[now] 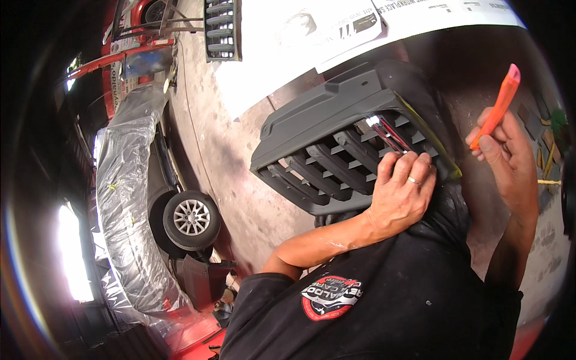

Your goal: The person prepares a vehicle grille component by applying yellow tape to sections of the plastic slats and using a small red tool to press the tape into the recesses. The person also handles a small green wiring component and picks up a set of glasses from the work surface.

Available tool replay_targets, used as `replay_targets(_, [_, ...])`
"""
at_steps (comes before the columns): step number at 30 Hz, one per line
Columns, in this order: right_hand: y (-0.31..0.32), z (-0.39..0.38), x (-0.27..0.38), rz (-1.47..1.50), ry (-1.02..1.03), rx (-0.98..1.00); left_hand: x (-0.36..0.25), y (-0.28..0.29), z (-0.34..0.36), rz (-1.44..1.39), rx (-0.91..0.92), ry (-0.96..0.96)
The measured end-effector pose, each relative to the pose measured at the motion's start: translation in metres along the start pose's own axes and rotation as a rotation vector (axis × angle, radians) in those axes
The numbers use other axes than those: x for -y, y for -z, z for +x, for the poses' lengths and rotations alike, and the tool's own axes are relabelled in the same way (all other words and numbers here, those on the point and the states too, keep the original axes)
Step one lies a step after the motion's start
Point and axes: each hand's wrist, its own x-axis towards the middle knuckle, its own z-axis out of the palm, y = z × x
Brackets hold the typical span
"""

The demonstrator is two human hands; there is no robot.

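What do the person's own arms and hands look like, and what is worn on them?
Both forearms are bare, with no gloves on the hands. The left hand wears a plain ring on one finger. The right hand shows no ring. The black shirt has short sleeves and a round red, white and black badge.

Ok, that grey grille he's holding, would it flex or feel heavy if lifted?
The grey grille looks like moulded plastic, so probably light: the left hand alone steadies it. Its thin open slats may flex or snap. The wires inside could snag.
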Motion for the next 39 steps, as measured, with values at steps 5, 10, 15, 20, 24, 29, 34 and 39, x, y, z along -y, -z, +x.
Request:
replay_targets(5, [0.006,0.0,-0.001,-0.033,0.019,-0.031,-0.002,-0.005,-0.003,0.058,0.02,0.001])
replay_targets(10, [0.016,-0.009,-0.012,-0.093,-0.003,-0.097,0.002,-0.009,-0.008,0.083,0.034,-0.028])
replay_targets(15, [0.019,-0.011,-0.016,-0.094,0.017,-0.064,0.003,-0.011,-0.015,0.095,0.015,-0.039])
replay_targets(20, [0.021,-0.02,-0.014,-0.086,-0.017,-0.122,0.01,0.004,-0.022,-0.075,0.001,-0.013])
replay_targets(24, [0.01,-0.011,-0.013,0.012,-0.034,-0.063,0.019,0.014,-0.03,-0.02,-0.061,0.125])
replay_targets(29, [0.01,-0.004,0.0,-0.055,-0.042,-0.044,0.017,0.007,-0.012,-0.037,-0.058,0.112])
replay_targets(34, [0.011,-0.013,0.006,-0.107,-0.029,-0.105,0.018,0.011,-0.01,-0.088,0.044,-0.053])
replay_targets(39, [0.014,-0.016,0.008,-0.052,-0.026,-0.1,0.007,0.006,-0.007,-0.029,0.051,-0.183])
